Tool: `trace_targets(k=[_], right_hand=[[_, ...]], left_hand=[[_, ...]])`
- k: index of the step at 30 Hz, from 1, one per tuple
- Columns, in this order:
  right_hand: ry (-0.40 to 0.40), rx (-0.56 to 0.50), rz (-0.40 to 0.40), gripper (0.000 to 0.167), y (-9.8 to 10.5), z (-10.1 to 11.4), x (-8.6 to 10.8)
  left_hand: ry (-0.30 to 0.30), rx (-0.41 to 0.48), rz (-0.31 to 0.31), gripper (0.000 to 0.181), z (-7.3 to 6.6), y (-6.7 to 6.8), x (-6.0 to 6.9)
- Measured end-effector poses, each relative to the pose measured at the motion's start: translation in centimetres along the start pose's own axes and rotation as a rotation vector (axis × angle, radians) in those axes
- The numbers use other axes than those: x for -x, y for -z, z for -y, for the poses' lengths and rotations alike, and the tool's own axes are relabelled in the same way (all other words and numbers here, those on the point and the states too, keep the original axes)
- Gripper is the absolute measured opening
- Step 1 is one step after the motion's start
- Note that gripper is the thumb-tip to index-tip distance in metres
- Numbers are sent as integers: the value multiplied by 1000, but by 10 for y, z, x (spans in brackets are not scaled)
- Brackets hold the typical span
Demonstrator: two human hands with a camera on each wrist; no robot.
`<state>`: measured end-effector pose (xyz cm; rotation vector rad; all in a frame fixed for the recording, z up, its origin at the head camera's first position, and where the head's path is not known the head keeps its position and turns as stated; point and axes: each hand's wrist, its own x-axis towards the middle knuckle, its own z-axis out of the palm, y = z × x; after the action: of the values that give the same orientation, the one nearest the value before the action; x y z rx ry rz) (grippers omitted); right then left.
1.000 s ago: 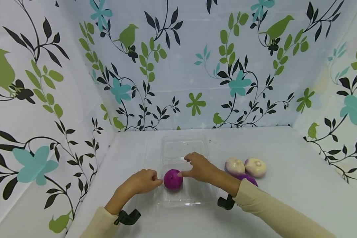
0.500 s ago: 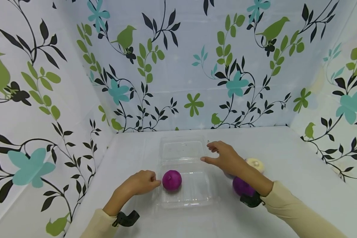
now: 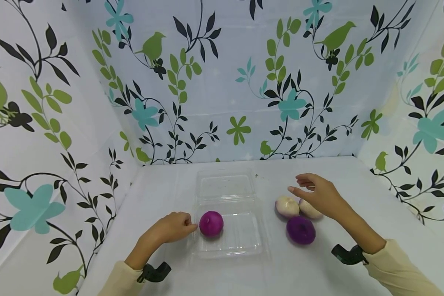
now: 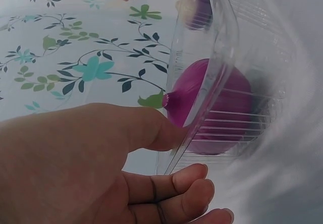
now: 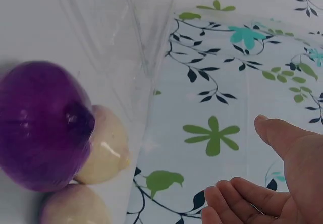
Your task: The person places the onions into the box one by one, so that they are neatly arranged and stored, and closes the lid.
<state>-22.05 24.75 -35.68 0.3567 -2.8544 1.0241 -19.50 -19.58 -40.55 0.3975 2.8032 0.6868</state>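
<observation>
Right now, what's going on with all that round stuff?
A person's left hand pinches the edge of a clear plastic box, which lies open with one pinkish-purple onion inside. The right hand, holding nothing, is near two pale round vegetables and a darker purple onion. Those three sit on the white table, outside the box.
</observation>
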Motion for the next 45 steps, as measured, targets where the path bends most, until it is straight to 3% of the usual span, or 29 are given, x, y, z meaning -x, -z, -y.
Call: trace_targets(k=[10, 25, 45], right_hand=[[-97, 22, -21, 77, 14, -56, 14], [-133, 52, 7, 82, 1, -112, 27], [-16, -3, 45, 75, -17, -132, 30]], left_hand=[[-14, 5, -2, 28, 0, -1, -1], [-17, 7, -3, 27, 2, -2, -3], [-16, 17, 6, 27, 3, -2, -2]])
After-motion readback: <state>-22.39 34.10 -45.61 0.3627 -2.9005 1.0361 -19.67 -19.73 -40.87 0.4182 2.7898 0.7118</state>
